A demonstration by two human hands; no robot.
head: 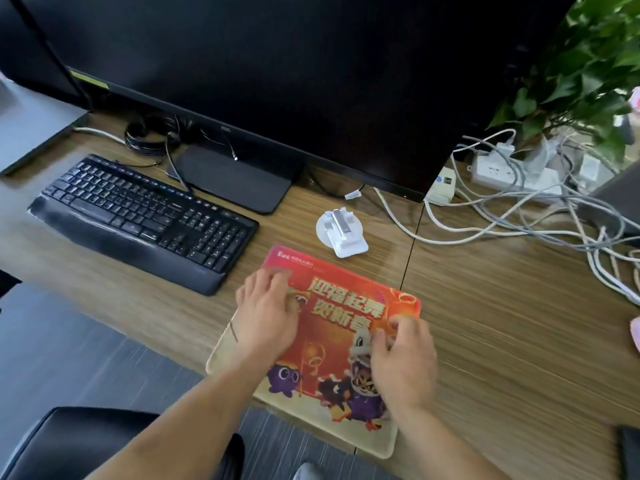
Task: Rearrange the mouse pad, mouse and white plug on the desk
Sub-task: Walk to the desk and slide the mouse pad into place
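Note:
The mouse pad point(341, 329), red with cartoon figures and a beige border, lies at an angle on the wooden desk point(502, 323), its near corner hanging over the front edge. My left hand point(266, 315) lies on the pad's left side, covering that edge, fingers reaching toward the top left corner. My right hand point(401, 362) has its fingers curled at the pad's right edge. The white plug point(341, 233) sits on the desk just beyond the pad's far edge, apart from it. No mouse is clearly in view.
A black keyboard point(145, 220) lies left of the pad and a monitor point(277, 71) stands behind. A power strip point(509, 174) with tangled white cables and a plant point(588, 71) fill the back right. A pink object point(635, 332) pokes in at the right edge.

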